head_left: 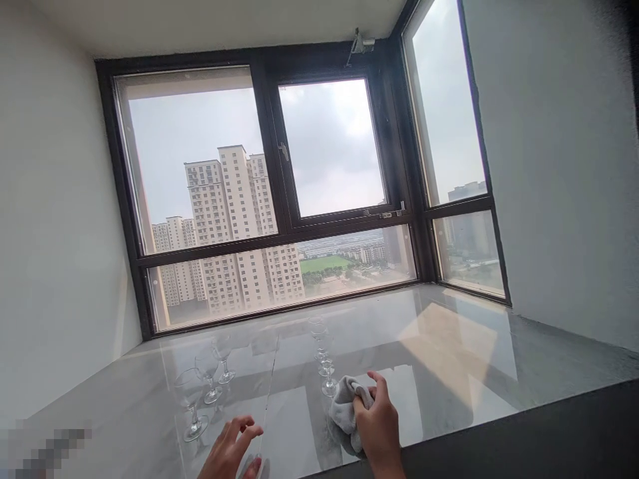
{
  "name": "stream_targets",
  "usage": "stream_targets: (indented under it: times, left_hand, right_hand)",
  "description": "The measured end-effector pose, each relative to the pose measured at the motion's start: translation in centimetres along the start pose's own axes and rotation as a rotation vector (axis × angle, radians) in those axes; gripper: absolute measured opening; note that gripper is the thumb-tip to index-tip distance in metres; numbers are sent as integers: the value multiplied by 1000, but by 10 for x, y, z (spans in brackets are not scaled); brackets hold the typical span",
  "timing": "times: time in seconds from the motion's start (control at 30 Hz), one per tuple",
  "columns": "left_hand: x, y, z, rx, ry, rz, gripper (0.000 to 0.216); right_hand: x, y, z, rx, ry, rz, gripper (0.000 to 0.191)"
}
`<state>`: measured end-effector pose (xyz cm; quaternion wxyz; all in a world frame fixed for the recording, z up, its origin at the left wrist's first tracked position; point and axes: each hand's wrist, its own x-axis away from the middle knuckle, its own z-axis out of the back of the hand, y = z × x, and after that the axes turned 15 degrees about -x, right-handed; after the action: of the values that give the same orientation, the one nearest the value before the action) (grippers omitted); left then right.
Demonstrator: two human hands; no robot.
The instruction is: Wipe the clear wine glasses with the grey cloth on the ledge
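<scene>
My right hand [378,420] is closed on a crumpled grey cloth [343,407] near the front edge of the sill. Whether a glass is inside the cloth I cannot tell. Low in the view, my left hand [228,451] has its fingers apart and curved, with nothing held. Beyond it and to its left, three clear stemmed glasses stand in a slanting row: a near glass [195,426], a middle glass [213,394] and a far glass [226,375]. Another row of clear glasses [329,386] runs back from just behind the cloth.
The glossy tiled sill [294,426] stretches to a dark-framed corner window [284,233]. White walls close in on the left [60,199] and right [549,166]. A dark front face [499,439] drops below the sill's edge. Tall buildings [234,199] stand outside.
</scene>
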<state>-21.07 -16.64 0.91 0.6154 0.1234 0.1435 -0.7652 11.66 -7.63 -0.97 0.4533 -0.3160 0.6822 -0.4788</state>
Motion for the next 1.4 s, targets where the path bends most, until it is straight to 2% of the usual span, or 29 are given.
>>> stream_targets:
  times: [0.07,0.17,0.27,0.37,0.5,0.6,0.8,0.97,1.1,1.2,1.27,1.33,1.4]
  left_hand:
    - [-31,41,3,72,-74,-137,45]
    - [-81,88,0,118,-146,-178,54]
    - [-112,112,-10,138,-175,-239,52]
    - [-122,119,-17,89,-170,-284,51]
    - [-112,112,-12,32,-170,-285,54]
    - [-96,97,-3,2,-194,-247,56]
    - [-72,34,1,-78,-209,-38,62]
    - [-89,-21,-7,-182,-261,188,63]
    - [-109,-45,-17,-242,-296,327,66]
    - [-117,-51,-23,-273,-350,363,69]
    - [-117,-47,-26,-300,-350,390,70]
    - [-115,-34,-27,-321,-288,407,67]
    - [-113,-13,-25,-295,-204,359,61]
  right_hand:
    - [1,-1,1,1,-16,-18,46]
    - [1,-3,2,-9,-4,2,45]
    - [0,-1,0,-31,30,41,46]
    - [-1,2,-1,-52,39,52,45]
    - [0,0,-1,-63,49,62,45]
    - [3,-7,1,-51,64,50,46]
    - [6,-12,1,-29,61,18,46]
    - [2,-7,5,-9,-1,-13,47]
    - [1,-5,7,-2,-34,-50,50]
    - [1,-6,5,8,9,-15,49]
    - [1,-7,4,4,22,-4,48]
    - [1,-8,4,-6,29,-7,48]
    - [1,-9,4,-10,11,-11,48]
